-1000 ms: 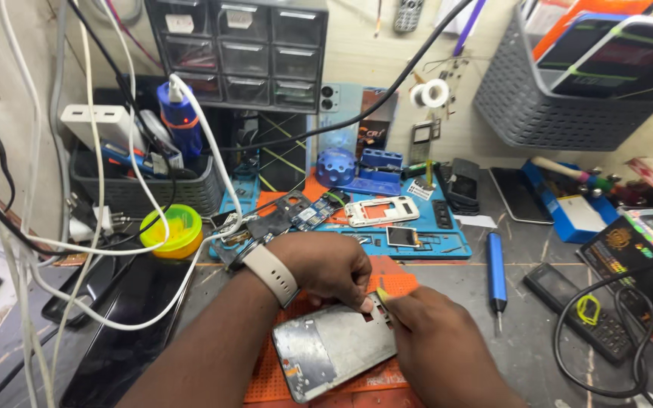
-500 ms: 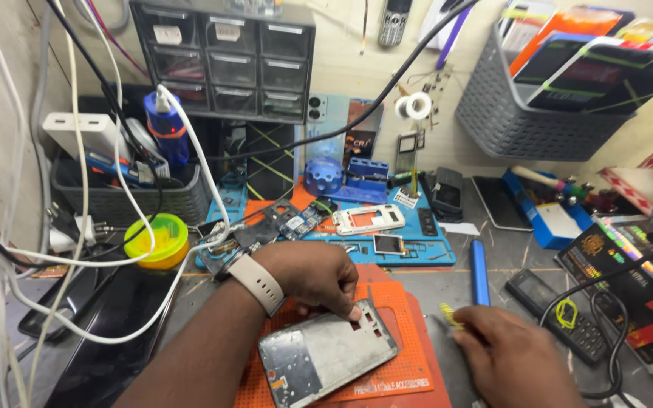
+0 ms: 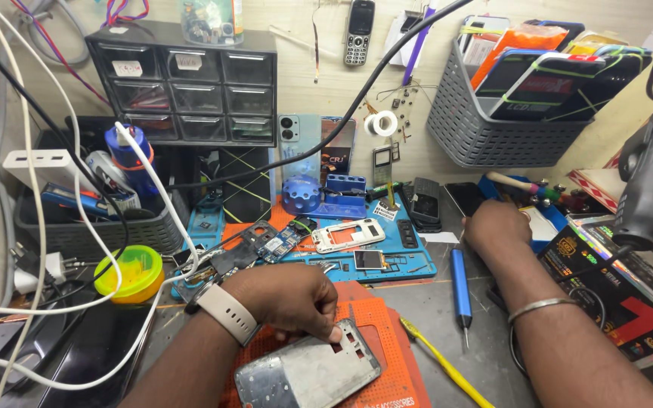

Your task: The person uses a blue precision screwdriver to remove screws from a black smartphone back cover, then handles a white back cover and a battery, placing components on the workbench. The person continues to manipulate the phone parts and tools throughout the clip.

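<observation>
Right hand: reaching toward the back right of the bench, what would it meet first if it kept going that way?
Probably the blue tray of small tools; the right hand already lies against its near edge, fingers hidden behind the knuckles. Depth is hard to judge from this one view.

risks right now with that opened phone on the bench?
1. Left hand alone pins the phone frame on the orange mat; it may slide.
2. Right hand reaches toward the blue tray over the blue screwdriver, which could get knocked.
3. White cables might snag.
</observation>
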